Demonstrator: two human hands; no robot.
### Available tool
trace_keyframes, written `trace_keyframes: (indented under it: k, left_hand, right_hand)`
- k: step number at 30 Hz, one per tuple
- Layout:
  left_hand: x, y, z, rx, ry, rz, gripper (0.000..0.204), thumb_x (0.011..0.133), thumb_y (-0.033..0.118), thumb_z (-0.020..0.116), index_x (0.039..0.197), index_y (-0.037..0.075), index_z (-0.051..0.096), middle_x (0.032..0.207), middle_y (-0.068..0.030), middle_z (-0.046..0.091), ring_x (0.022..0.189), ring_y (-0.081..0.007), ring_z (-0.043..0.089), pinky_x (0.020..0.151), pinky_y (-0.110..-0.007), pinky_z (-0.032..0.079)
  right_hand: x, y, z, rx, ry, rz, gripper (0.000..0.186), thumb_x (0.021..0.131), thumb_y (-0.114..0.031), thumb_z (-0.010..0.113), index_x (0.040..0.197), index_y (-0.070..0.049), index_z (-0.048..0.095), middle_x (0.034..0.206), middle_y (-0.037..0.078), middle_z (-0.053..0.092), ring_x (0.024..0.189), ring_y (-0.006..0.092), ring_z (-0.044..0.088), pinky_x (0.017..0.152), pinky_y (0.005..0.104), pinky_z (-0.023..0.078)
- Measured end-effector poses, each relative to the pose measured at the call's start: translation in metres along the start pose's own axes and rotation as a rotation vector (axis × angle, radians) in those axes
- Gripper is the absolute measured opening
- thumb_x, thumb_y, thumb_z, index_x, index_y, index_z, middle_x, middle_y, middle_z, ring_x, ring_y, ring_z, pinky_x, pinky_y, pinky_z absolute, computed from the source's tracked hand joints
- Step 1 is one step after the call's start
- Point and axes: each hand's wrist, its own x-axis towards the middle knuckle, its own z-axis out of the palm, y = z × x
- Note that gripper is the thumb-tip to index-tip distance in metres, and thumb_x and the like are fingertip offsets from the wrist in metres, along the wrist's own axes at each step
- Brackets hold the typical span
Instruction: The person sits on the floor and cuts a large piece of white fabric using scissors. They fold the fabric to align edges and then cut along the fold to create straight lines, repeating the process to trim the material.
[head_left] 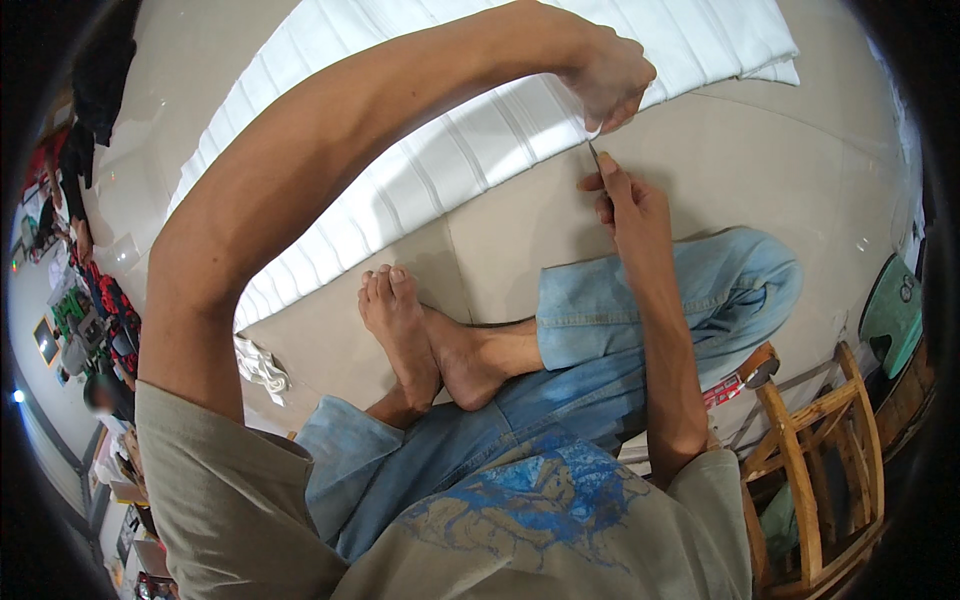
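While pinching near edge of white ridged fabric (470, 150) between curled fingers of left hand (610, 82) in head view, grips slim pointed metal tool (595, 158) between closed fingers of right hand (636, 205), pointing it up just beside left fingertips. Sits cross-legged, barefoot, in blue jeans (590, 300) on beige tiled floor (520, 225), with fabric spread flat beyond feet (395, 325), crumpled white cloth (260, 367) to left, wooden frame (796, 470) to right.
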Motion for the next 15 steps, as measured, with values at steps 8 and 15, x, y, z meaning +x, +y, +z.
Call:
trace_keyframes:
  k: [8,15]
  left_hand:
    - [-0.040,-0.007,0.016,-0.015,0.405,0.159,0.056,0.086,0.014,0.070,0.141,0.016,0.060,0.151,-0.0102,0.049,0.138,-0.0319,0.045,0.117,-0.052,0.037]
    - [-0.072,-0.024,0.085,0.284,1.412,-0.346,0.024,0.088,0.018,0.065,0.110,0.013,0.070,0.115,-0.0123,0.065,0.111,-0.0313,0.061,0.095,-0.048,0.048]
  right_hand:
    - [-0.003,-0.021,0.004,-0.033,0.294,-0.132,0.045,0.095,-0.043,0.073,0.088,0.001,0.074,0.064,-0.004,0.049,0.060,0.0064,0.040,0.054,0.0265,0.033]
    - [0.050,-0.027,0.002,0.137,0.307,-0.160,0.029,0.090,-0.026,0.080,0.083,0.001,0.071,0.062,-0.005,0.049,0.058,0.0062,0.038,0.053,0.0265,0.031]
